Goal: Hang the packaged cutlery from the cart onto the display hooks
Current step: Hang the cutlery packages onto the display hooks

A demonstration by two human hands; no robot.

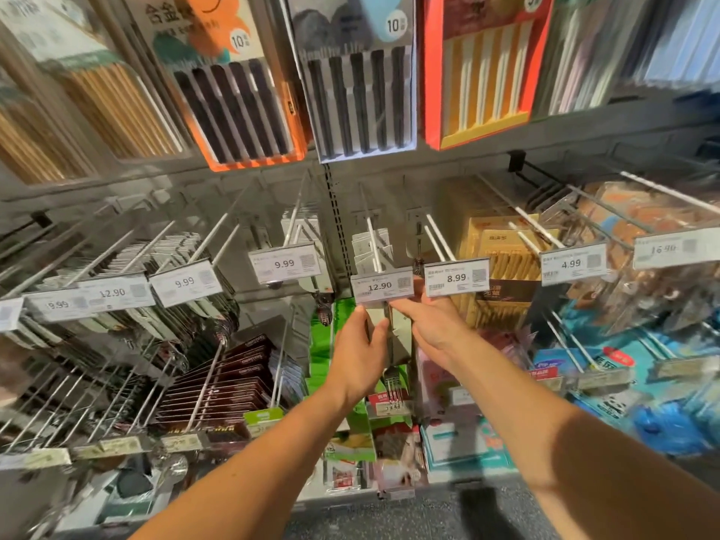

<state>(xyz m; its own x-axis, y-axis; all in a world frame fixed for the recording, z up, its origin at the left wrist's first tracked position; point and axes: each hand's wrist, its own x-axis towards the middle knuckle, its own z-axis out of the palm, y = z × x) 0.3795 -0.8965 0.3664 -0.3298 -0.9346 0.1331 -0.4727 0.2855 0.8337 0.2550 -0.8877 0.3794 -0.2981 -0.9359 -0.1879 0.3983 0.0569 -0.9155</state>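
Left hand: the left hand point(360, 346) grips the left edge of the fork pack point(393, 337), thumb across the front and fingers behind, likely to steady the card while it is lined up.

Right hand: the right hand point(430, 323) pinches the pack's upper right part, forefinger reaching up under the 12.90 price tag point(381, 285); this looks like guiding the pack's hang hole toward the hook end, though the hole itself is hidden.

Fork pack: a grey-green card held upright between both hands, just below the tag; metal fork tines point(393, 383) show beneath the left hand's wrist. Whether it is already on the hook cannot be told.

Target hook: a white display hook point(372, 235) runs back from the 12.90 tag to the back panel, with a few pale packs point(370, 243) hanging at its rear, so the front stretch is free for more stock.

Step in hand: probably threading the pack onto this hook from under the tag.

Neighbours: the 8.99 tag point(456, 278) just right, the 9.99 tag point(285, 263) to the left, chopstick boxes point(362, 95) hanging above.

Cart: not in view.
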